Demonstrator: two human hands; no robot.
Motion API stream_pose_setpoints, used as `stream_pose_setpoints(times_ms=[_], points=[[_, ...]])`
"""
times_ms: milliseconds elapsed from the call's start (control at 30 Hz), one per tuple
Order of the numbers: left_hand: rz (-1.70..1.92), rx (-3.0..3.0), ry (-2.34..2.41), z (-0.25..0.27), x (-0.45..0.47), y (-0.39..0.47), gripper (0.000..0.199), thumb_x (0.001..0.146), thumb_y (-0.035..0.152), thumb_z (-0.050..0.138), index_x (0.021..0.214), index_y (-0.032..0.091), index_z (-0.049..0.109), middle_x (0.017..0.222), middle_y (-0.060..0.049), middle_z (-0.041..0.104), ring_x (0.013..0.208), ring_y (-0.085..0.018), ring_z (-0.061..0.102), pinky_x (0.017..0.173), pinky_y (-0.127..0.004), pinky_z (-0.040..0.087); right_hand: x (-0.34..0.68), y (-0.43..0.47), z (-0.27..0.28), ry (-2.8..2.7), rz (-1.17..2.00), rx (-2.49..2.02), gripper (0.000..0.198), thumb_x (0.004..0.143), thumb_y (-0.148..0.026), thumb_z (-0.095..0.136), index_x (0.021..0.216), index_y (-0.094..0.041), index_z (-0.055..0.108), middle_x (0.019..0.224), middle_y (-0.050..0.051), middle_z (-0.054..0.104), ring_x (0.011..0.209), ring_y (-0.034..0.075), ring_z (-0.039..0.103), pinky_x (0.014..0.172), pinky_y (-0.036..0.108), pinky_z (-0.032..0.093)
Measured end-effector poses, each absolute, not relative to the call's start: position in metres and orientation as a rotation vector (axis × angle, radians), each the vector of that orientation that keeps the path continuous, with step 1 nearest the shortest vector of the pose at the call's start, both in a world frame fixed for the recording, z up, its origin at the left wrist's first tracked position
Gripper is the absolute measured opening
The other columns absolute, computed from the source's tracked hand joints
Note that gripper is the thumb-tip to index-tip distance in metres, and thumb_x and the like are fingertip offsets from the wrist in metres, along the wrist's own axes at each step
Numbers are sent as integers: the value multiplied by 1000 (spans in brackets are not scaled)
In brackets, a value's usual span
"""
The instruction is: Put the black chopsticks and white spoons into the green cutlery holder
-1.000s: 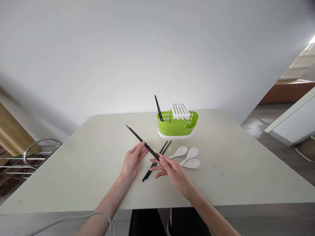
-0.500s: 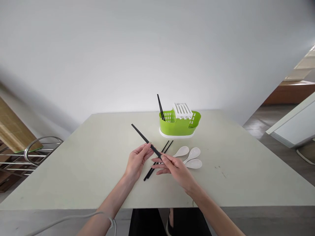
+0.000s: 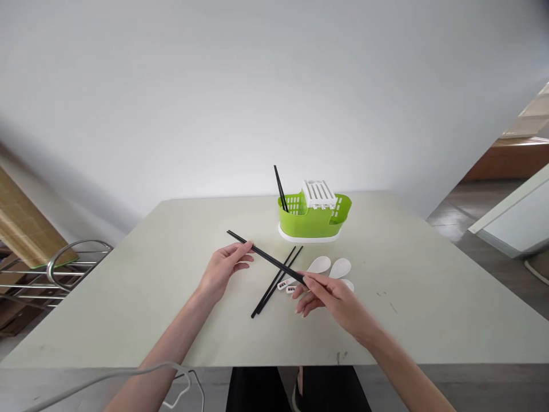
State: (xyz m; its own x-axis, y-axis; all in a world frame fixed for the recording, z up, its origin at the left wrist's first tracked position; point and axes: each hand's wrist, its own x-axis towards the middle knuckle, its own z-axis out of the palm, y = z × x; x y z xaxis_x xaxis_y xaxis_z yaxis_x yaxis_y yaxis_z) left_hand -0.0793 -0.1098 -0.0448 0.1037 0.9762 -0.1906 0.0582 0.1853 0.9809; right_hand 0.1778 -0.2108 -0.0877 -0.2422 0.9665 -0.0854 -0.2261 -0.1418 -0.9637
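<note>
A pair of black chopsticks (image 3: 272, 260) is held slantwise above the table between my two hands. My left hand (image 3: 226, 262) pinches them near their far left end, and my right hand (image 3: 323, 294) grips the near right end. Below them a second pair of black chopsticks (image 3: 270, 294) lies on the table. Several white spoons (image 3: 319, 264) lie to the right, partly hidden under my right hand. Behind, a green utensil basket (image 3: 311, 223) with a white slatted top stands on a white base. Another pair of black chopsticks (image 3: 280, 186) leans upright in its left compartment.
The pale table (image 3: 171, 274) meets a white wall (image 3: 257, 103) at the back. A metal rack (image 3: 77, 257) stands off the left edge. A grey cable (image 3: 111, 375) hangs by my left forearm. A white panel (image 3: 518, 209) is at the right.
My hands have moved apart along the chopsticks, the left one leftward and the right one rightward. The held pair tilts less steeply, and more of the spoon handles shows.
</note>
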Motion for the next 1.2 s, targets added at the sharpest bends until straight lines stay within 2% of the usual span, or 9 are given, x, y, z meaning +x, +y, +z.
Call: stream_pose_setpoints(times_ms=[233, 333, 433, 600, 767, 900, 1200], points=[[1119, 1159, 1227, -25, -65, -100, 42, 69, 57, 91, 77, 17, 80, 90, -7, 76, 65, -11, 58, 70, -27, 54, 213, -215, -82, -1126, 1360, -1101, 54, 96, -62, 67, 132, -22, 70, 116, 12, 78, 85, 23, 76, 82, 44, 64], [1276, 1147, 1257, -9, -74, -75, 42, 65, 53, 93, 80, 17, 79, 95, -8, 77, 59, -8, 53, 64, -26, 53, 250, -220, -88, -1060, 1180, -1224, 53, 91, -63, 72, 125, -23, 73, 118, 12, 77, 85, 22, 74, 83, 42, 64], [1439, 1115, 1273, 12, -86, -47, 42, 62, 48, 95, 84, 16, 78, 98, -7, 77, 59, -7, 55, 61, -23, 53, 294, -226, -108, -921, 1006, -1339, 59, 82, -67, 78, 119, -21, 74, 113, 13, 78, 84, 24, 73, 78, 40, 64], [1591, 1193, 1374, 46, -82, -10, 38, 68, 46, 91, 87, 17, 77, 102, -8, 78, 69, -10, 61, 64, -22, 55, 337, -237, -149, -774, 792, -1508, 62, 76, -70, 79, 111, -20, 74, 107, 14, 78, 80, 23, 70, 72, 37, 62], [1530, 1383, 1470, 59, -52, 18, 37, 70, 49, 90, 86, 17, 79, 102, -12, 79, 75, -15, 65, 67, -27, 57, 334, -239, -165, -855, 787, -1522, 55, 83, -69, 72, 108, -20, 71, 100, 12, 78, 70, 19, 66, 65, 34, 59], [1403, 1548, 1517, 58, -25, 34, 34, 74, 47, 86, 83, 15, 79, 97, -13, 80, 75, -16, 67, 67, -28, 56, 329, -239, -167, -939, 829, -1580, 52, 91, -68, 64, 113, -21, 68, 103, 12, 77, 74, 19, 67, 66, 32, 57], [1180, 1837, 1590, 44, 12, 55, 28, 74, 41, 80, 74, 14, 77, 87, -12, 80, 67, -19, 71, 54, -25, 51, 330, -241, -169, -976, 839, -1568, 54, 93, -72, 60, 113, -22, 67, 102, 12, 76, 75, 20, 68, 68, 33, 57]])
